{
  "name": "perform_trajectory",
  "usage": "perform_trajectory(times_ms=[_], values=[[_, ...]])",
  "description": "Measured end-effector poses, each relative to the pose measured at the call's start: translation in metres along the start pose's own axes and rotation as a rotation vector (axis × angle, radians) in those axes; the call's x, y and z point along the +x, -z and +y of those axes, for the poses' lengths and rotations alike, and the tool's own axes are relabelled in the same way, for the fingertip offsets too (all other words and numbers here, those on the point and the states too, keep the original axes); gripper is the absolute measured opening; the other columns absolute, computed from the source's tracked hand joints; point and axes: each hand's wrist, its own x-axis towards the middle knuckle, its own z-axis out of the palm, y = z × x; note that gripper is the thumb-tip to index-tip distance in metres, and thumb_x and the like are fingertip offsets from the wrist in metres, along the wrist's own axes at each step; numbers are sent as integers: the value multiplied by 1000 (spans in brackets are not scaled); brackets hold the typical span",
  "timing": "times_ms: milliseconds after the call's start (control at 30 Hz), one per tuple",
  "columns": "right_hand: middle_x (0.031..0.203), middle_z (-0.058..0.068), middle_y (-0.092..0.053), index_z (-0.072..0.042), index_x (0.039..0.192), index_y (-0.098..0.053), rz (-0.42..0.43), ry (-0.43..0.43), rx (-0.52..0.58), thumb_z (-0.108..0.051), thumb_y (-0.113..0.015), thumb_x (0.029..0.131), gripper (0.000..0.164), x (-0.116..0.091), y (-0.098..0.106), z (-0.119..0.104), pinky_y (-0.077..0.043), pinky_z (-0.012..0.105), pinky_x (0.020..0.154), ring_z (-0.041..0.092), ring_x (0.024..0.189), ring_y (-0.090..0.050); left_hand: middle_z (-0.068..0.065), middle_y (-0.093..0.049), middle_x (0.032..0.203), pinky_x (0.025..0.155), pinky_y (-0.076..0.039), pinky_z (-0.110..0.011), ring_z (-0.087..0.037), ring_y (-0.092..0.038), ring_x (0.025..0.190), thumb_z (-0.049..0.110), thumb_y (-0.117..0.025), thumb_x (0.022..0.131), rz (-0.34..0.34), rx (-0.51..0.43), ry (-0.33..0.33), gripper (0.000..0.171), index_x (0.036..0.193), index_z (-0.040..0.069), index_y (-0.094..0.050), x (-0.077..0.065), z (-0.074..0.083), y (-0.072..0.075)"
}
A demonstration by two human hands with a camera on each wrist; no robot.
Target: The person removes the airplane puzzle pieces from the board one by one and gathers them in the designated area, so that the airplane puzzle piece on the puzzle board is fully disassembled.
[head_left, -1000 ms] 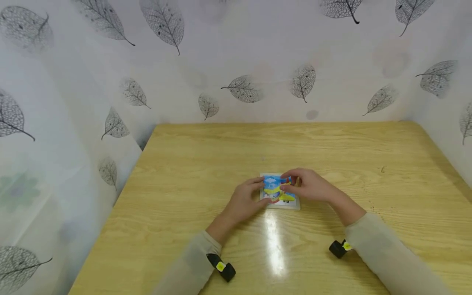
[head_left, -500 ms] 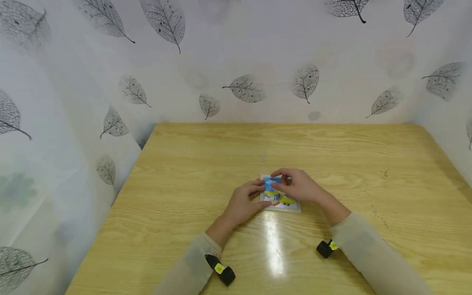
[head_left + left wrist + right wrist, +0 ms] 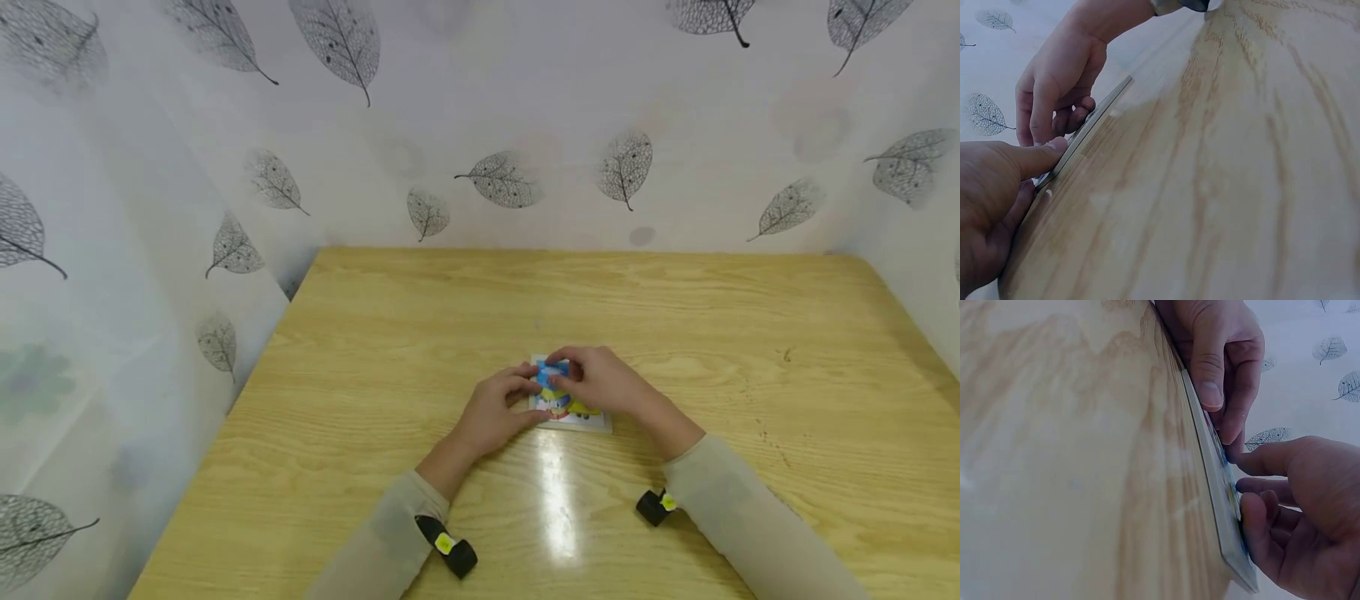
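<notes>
A small picture puzzle [image 3: 564, 418] in a pale flat tray lies on the wooden table, its printed face blue, yellow and white. My left hand [image 3: 491, 417] holds the tray at its left side, thumb near the lower-left corner and fingers near the upper-left one. My right hand [image 3: 603, 379] bends over the top of the puzzle, index finger and thumb apart and touching the blue part. Seen edge-on in the right wrist view, the tray [image 3: 1207, 465] sits flat, with right fingertips [image 3: 1250, 503] close against its printed face. The right hand hides the puzzle's upper right.
The wooden table [image 3: 420, 317] extends around both hands, with a bright light reflection in front of the puzzle. White cloth [image 3: 525, 100] printed with grey leaves hangs behind it and at both sides. Each sleeve cuff carries a black wrist camera [image 3: 457, 557].
My right hand has moved left across the puzzle, from its upper right toward the blue upper-left part. The left hand has stayed at the tray's left side.
</notes>
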Motion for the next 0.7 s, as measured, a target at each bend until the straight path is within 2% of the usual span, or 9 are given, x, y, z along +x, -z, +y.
perform_trajectory(times_ms=[233,433,700], values=[[75,1,-57,-5,135,-59,-69,-55,26,-24,-72,93,48,1,3,-6,-46,24,51,11,54,-52,-18,-55,143,106,-49,-27,-31,-49,139,9,-80,83,-11,19,-2,32,108,-8,-70,1,0,2],[74,3,-56,-6,129,-60,-38,-37,24,-25,-74,91,45,6,3,-5,-46,25,53,12,51,-54,-16,-56,143,105,-50,-26,-30,-49,139,14,-80,85,-8,75,5,31,108,-5,-72,3,3,5],[79,6,-53,-5,128,-57,-47,-58,68,-20,-73,92,42,2,0,-2,-48,26,53,13,54,-58,-8,-58,143,116,-41,-41,-27,-46,142,17,-80,85,-5,165,29,25,105,2,-77,1,2,0]])
